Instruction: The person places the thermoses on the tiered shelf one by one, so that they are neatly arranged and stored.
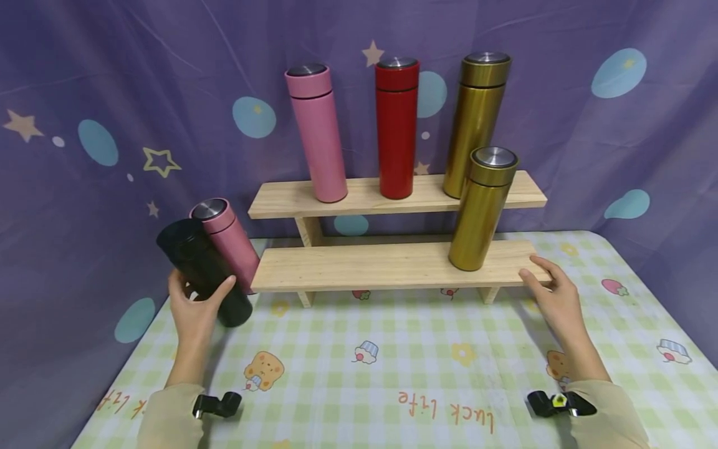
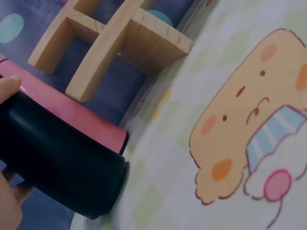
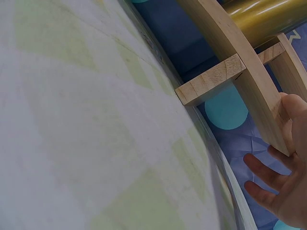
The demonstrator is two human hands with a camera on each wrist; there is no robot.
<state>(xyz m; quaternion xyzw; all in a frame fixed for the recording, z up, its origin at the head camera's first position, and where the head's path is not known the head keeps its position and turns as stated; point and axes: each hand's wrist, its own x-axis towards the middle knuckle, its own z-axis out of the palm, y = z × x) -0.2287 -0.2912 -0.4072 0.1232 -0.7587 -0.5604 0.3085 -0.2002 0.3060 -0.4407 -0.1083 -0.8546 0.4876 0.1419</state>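
My left hand (image 1: 193,312) grips a matte black thermos bottle (image 1: 204,268), thumb on its near side and fingers around the far side. The black thermos (image 2: 62,153) stands at the left end of the shelf; whether its base touches the cloth I cannot tell. Just behind it is a pink thermos (image 1: 232,246), partly covered. At the opposite end, my right hand (image 1: 558,299) holds the end of the lower board of a two-tier wooden shelf (image 1: 359,267). In the right wrist view the thumb lies against the board (image 3: 266,110), while other fingers spread below its end.
On the upper board stand a pink thermos (image 1: 318,137), a red thermos (image 1: 397,131) and a tall gold thermos (image 1: 477,118). A shorter gold thermos (image 1: 483,209) stands on the lower board's right part. Beneath is a green checked tablecloth (image 1: 415,362); a purple curtain (image 1: 185,62) hangs behind.
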